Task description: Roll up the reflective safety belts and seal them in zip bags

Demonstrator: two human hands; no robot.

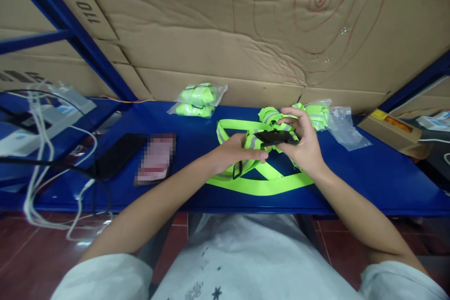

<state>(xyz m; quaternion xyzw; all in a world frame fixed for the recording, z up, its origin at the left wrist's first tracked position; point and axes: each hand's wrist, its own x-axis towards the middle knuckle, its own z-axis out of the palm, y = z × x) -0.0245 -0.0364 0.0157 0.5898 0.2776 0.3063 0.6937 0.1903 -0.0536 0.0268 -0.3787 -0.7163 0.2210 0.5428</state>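
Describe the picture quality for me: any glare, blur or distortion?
Head view: the black buckle is dark, with fine detail lost; the phone screen is pixelated; pale highlights show on the clear bag; the blue post at picture left slants, perhaps from wide-angle distortion.

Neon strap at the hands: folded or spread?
Spread, at least partly: the strap lies in loose, open loops on the blue table; the left hand hides some.
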